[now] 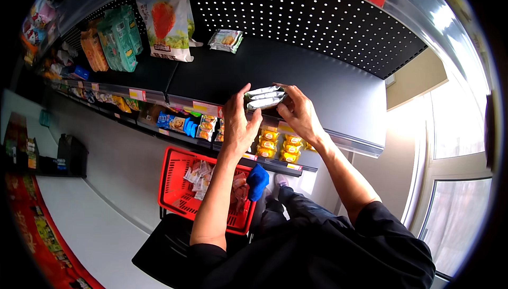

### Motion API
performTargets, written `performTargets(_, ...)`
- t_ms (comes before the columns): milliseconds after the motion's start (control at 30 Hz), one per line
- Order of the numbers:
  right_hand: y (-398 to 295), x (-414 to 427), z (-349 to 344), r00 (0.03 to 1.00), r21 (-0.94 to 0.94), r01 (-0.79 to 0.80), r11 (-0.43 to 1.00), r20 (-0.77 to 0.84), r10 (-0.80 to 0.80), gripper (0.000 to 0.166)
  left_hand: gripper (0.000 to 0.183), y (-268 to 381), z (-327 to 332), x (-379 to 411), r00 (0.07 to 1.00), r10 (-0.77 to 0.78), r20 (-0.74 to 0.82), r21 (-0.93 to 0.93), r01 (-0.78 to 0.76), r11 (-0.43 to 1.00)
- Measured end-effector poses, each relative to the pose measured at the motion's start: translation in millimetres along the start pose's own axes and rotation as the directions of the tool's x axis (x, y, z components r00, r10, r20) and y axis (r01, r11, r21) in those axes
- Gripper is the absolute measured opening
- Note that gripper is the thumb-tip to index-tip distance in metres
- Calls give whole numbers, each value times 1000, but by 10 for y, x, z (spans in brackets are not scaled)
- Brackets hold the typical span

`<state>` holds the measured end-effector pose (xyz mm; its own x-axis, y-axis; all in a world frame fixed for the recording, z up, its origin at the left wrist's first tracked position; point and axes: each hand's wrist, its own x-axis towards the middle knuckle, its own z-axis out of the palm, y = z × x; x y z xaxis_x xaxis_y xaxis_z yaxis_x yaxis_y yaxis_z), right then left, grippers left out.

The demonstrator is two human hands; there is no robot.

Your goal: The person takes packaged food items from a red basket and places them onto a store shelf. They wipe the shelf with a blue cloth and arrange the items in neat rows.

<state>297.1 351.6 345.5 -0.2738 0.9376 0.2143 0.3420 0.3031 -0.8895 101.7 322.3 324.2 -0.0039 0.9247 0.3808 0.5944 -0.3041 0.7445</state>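
Between my two hands, over the front edge of the black metal shelf, is a small stack of silvery snack packets. My left hand is at the stack's left side, its thumb on the near side. The right hand grips the right side with bent fingers. Similar flat packets lie farther back on the shelf, against the perforated back panel. Below the hands, a red plastic basket holds many small wrapped packets. A blue cloth hangs over its right rim.
A large strawberry snack pouch and green packages stand at the shelf's left. Yellow wrapped snacks sit in rows on the lower shelf. Price labels line the shelf's front edge. A window is at the right.
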Motion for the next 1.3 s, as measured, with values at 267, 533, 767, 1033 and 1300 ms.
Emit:
performTargets(267,22,-73,144,997,-189,74,979,-21,-80,64,80,-37,186,-99,990,113,-82,149,-100,984)
performTargets(533,15,-78,282,986,-339,129,932,-56,-157,61,72,-1,150,-80,1000,-7,-13,107,8,994)
performTargets(767,1,-30,141,992,-219,125,968,7,-127,50,65,-47,115,-69,999,40,2,136,-40,990)
performTargets(1033,-98,-58,115,998,-18,-43,999,39,44,50,61,-51,94,-43,999,45,19,167,-47,985)
performTargets(1300,-173,347,302,999,-19,-28,999,-37,28,46,53,-242,-251,259,998,-40,-40,-141,34,989)
